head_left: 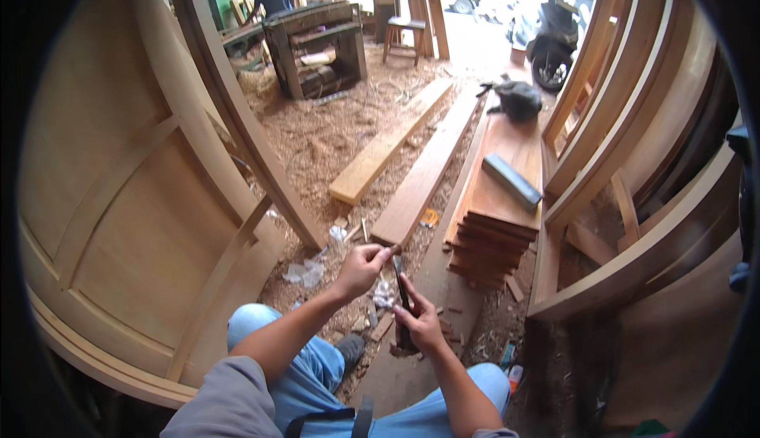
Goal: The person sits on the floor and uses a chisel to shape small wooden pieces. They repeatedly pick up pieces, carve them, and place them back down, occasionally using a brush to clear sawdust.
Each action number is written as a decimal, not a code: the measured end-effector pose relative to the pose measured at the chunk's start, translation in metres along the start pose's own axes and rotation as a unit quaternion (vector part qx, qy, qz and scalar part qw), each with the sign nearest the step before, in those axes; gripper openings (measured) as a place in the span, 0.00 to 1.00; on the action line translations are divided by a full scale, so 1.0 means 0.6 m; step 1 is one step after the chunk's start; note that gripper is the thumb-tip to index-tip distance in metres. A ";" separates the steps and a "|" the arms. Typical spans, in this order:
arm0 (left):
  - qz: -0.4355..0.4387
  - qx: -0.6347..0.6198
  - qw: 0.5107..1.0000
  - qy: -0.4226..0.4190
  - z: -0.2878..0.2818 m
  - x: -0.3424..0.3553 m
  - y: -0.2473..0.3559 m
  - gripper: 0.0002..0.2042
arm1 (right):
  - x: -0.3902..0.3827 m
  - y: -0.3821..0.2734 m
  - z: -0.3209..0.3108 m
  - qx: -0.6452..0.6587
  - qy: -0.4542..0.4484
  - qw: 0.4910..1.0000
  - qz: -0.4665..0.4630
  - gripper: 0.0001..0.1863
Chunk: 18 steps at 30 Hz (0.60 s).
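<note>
I see the right hand (423, 323) curled around a slim black tool (404, 287), its tip beside a small brown piece (397, 249) pinched by the left hand (364, 268), left of stacked reddish-brown wooden boards (491, 248).

Planks (393, 141) and shavings (317, 133) litter the floor (495, 333).

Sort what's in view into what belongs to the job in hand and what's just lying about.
Job in hand:
- slim dark-handled tool, in the right hand
- small brown piece, apparently pinched in the left hand; too small to identify

Apparently just lying about:
- grey-blue block on the stacked boards
- yellowish plank
- wooden stool
</note>
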State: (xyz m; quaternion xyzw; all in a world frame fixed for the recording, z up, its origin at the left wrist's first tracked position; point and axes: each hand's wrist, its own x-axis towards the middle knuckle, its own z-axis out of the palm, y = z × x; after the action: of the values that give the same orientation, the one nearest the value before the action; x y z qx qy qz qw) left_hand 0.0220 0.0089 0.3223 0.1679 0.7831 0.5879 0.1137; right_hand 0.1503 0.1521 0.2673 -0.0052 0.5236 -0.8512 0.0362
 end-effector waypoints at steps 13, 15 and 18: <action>-0.031 -0.022 0.999 0.007 0.046 -0.029 -0.033 0.13 | -0.031 0.004 -0.039 0.010 0.031 0.999 0.015 0.38; -0.051 -0.070 0.996 -0.003 0.044 -0.037 -0.034 0.12 | -0.024 0.008 -0.039 0.029 0.031 0.999 0.026 0.38; -0.046 -0.067 0.996 0.023 0.034 -0.045 -0.033 0.11 | -0.012 0.021 -0.038 0.010 0.009 1.000 -0.003 0.38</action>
State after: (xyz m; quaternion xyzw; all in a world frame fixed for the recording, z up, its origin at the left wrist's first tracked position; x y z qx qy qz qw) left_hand 0.0516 0.0110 0.2969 0.1104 0.7513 0.6368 0.1334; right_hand 0.1569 0.1676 0.2461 0.0007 0.5154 -0.8565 0.0288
